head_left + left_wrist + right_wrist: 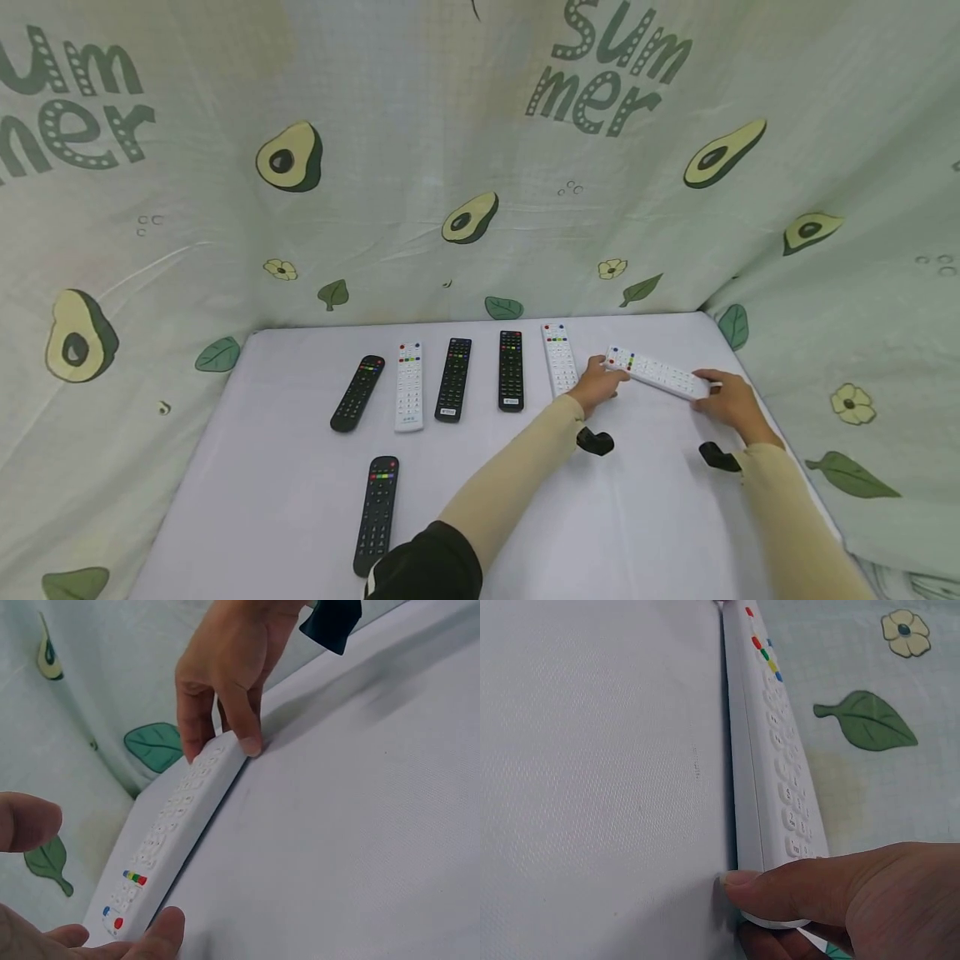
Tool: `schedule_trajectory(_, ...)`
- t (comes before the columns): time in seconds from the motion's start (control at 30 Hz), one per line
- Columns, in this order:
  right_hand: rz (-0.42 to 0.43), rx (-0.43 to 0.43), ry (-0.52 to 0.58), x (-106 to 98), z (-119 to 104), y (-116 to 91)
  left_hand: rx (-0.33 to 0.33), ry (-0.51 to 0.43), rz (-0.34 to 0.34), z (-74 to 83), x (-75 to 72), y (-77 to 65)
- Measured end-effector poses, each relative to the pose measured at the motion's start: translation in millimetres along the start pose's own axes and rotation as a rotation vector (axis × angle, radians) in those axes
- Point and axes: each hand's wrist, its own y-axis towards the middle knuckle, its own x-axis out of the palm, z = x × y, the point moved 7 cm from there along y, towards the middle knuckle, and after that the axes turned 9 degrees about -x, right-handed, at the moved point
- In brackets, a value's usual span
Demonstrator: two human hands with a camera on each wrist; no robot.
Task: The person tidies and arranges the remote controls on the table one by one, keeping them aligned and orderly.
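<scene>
A white remote control lies slantwise between my hands at the table's right back, keys up. My left hand pinches the end with the coloured keys. In the left wrist view the thumb lies along the near edge, while one finger stands off the remote. At the other end my right hand grips the remote, with its thumb on the near side and fingers partly hidden below. Just left of my left hand is another white remote, its lower end partly covered.
Left along the row lie a black remote, a second black remote, a white remote and a tilted black remote. Another black remote lies nearer, by my left sleeve. A patterned curtain borders the white table.
</scene>
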Motion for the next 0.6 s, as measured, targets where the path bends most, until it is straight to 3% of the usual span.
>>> schedule_trajectory(0.6, -0.025, 0.033, 0.002, 3, -1, -12, 0.015, -0.022, 0.012, -0.6, 0.4, -2.2)
